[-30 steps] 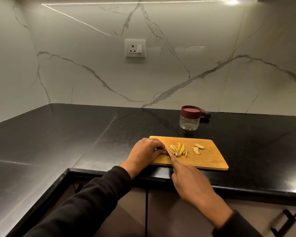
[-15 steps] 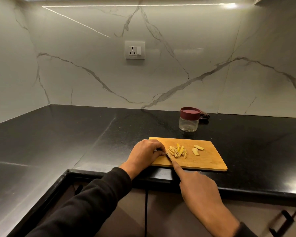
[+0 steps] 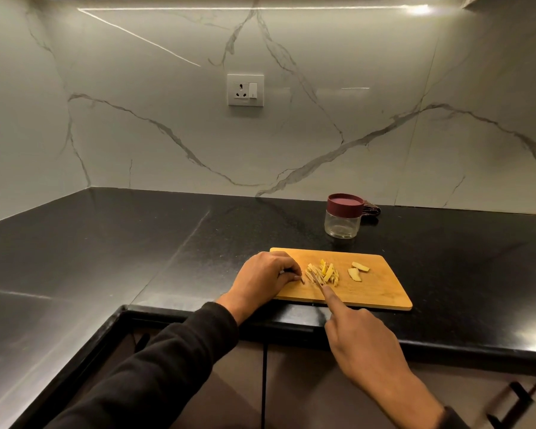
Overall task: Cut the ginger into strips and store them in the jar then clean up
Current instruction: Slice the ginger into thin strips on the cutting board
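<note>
Wooden board [image 3: 381, 292] — left hand [image 3: 265, 278] curled pinching ginger [image 3: 302, 279], right hand [image 3: 364, 339] gripping knife [image 3: 316, 278], forefinger extended

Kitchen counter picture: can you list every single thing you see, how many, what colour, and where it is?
cutting board: one, light wood, front edge of the black counter
ginger strips: a small pile, pale yellow, middle of the board
ginger slices: two, pale yellow, right of the pile
knife: one, thin blade, at the pile's left edge
jar: one, clear with a maroon lid, behind the board
cloth: one, dark, behind the jar
wall socket: one, white, on the marble wall
left hand: on the board, pinching a ginger bit
right hand: holding the knife, forefinger along the blade
</note>
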`<action>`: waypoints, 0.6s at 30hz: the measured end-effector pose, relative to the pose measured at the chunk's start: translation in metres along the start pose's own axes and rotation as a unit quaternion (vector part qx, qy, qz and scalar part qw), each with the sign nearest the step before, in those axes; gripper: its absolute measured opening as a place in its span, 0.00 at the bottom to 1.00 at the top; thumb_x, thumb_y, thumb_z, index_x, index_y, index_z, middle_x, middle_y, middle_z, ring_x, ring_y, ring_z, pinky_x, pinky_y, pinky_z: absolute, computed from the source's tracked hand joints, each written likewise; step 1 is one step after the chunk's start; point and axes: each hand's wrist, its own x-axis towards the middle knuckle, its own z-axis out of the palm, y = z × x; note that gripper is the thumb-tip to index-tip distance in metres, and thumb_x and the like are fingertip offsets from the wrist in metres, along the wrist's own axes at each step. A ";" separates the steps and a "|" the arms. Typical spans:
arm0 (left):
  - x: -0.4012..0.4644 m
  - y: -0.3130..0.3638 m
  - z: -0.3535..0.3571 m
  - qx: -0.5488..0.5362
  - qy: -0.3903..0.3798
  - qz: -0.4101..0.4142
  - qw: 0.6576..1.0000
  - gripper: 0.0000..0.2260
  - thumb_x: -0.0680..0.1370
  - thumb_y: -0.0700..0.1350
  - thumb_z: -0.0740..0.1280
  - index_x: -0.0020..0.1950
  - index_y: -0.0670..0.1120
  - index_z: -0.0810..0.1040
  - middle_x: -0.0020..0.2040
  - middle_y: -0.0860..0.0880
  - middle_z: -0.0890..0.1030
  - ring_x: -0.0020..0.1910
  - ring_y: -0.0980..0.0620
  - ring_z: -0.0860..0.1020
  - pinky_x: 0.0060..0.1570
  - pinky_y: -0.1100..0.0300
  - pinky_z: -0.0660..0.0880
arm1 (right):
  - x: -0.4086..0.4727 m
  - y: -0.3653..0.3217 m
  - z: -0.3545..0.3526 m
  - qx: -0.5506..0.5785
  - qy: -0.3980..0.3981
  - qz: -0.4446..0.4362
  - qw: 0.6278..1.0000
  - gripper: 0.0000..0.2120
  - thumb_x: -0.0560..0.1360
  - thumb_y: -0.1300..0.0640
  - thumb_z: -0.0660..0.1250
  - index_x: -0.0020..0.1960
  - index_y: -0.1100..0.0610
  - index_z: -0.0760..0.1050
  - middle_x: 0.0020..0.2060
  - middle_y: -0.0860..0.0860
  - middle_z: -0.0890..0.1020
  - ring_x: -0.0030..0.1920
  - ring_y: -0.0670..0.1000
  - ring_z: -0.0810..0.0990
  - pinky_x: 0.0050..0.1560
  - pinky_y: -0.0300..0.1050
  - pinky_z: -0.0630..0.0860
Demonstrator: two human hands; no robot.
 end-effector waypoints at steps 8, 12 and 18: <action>0.001 0.000 0.001 0.004 0.008 0.010 1.000 0.05 0.78 0.49 0.72 0.52 0.53 0.87 0.51 0.57 0.85 0.47 0.60 0.82 0.50 0.66 0.79 | 0.008 -0.003 -0.002 0.042 -0.017 -0.006 0.999 0.27 0.85 0.48 0.53 0.81 0.41 0.48 0.38 0.47 0.77 0.37 0.45 0.75 0.35 0.41 0.70; 0.001 0.000 0.001 0.004 0.007 0.008 1.000 0.05 0.78 0.48 0.72 0.53 0.52 0.86 0.50 0.55 0.86 0.47 0.59 0.82 0.51 0.66 0.79 | 0.016 -0.006 -0.002 0.046 -0.025 -0.013 0.999 0.27 0.85 0.50 0.53 0.81 0.42 0.50 0.39 0.47 0.77 0.38 0.46 0.75 0.35 0.41 0.70; 0.001 0.000 0.000 -0.008 0.011 -0.013 1.000 0.05 0.76 0.47 0.74 0.50 0.50 0.80 0.46 0.54 0.83 0.42 0.60 0.78 0.45 0.63 0.79 | 0.017 -0.006 0.000 0.047 -0.040 -0.014 0.998 0.27 0.85 0.49 0.54 0.81 0.42 0.50 0.39 0.47 0.77 0.38 0.45 0.76 0.35 0.41 0.70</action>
